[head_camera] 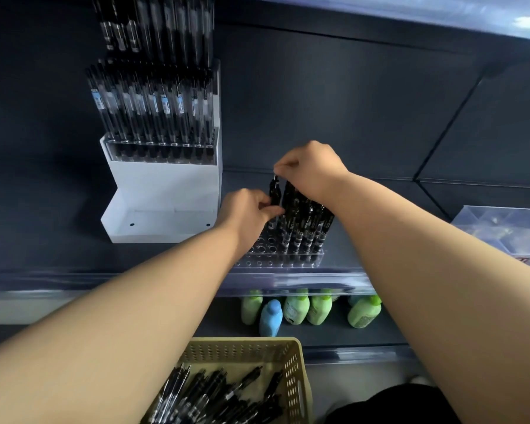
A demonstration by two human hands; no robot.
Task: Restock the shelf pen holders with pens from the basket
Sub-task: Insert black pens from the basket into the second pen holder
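Note:
A clear acrylic pen holder (280,260) stands on the dark shelf, its right side filled with several black pens (306,228) and its left holes bare. My right hand (311,166) pinches the top of a black pen (275,191) held upright over the holder. My left hand (248,211) grips the same pen lower on its barrel. Below, a beige perforated basket (297,371) holds several loose black pens (214,396).
A white display stand (162,191) full of clear-barrelled pens (153,108) sits to the left on the shelf. A clear plastic box (502,228) stands at the right. Green and blue bottles (294,309) line the shelf underneath.

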